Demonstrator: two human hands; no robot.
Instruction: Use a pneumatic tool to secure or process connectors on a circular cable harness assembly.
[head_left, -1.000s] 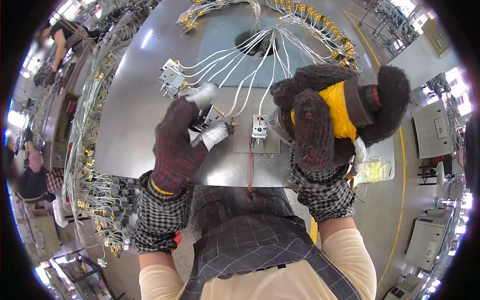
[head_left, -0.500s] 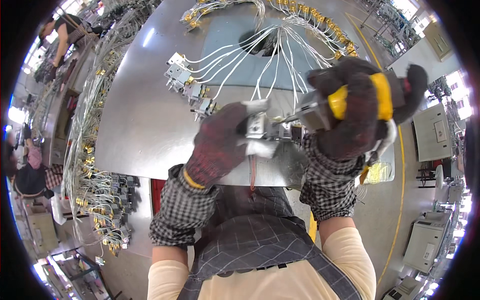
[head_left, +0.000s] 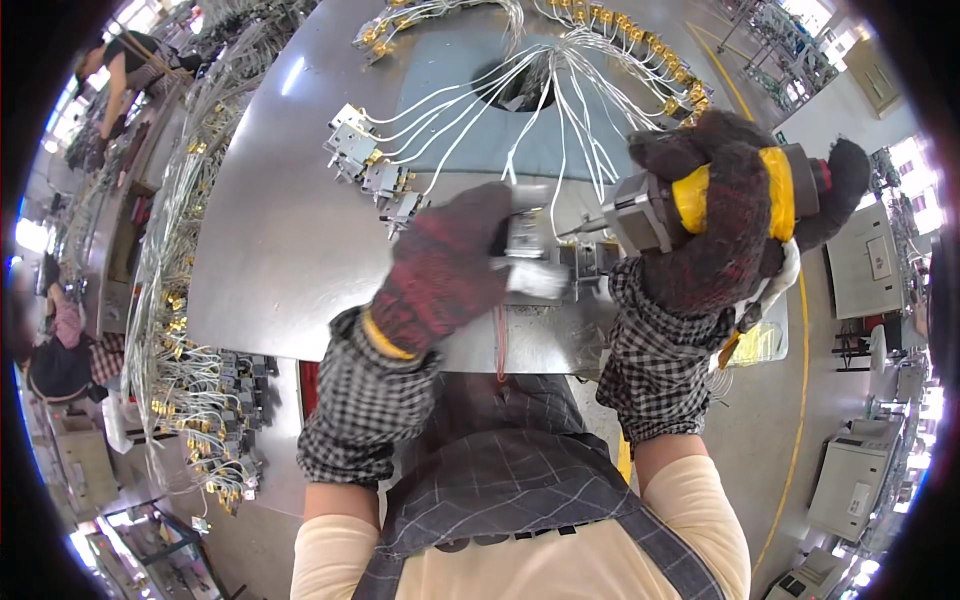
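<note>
My left hand (head_left: 450, 255), in a dark red-and-black knit glove with white-covered fingertips, is closed on a small silver metal block (head_left: 526, 236) with a white wire on it; motion blurs it. My right hand (head_left: 728, 225), gloved alike, grips a dark power screwdriver (head_left: 645, 212) bound with yellow tape. The driver's thin bit points left toward the block, with a gap between them. Just below the bit, a metal fixture (head_left: 592, 260) sits near the table's front edge, partly behind my left fingertips.
White wires (head_left: 560, 85) fan out from a round hole (head_left: 515, 85) in the metal table (head_left: 270, 220). Similar metal blocks (head_left: 365, 165) lie at the left, brass-coloured fittings (head_left: 640, 45) at the far side. Wired parts (head_left: 220, 410) hang farther left. A co-worker (head_left: 135, 70) bends at another bench.
The screwdriver bit has come away from the block, the driver shifting slightly right. My left hand has lifted the block a little up and away from the fixture.
</note>
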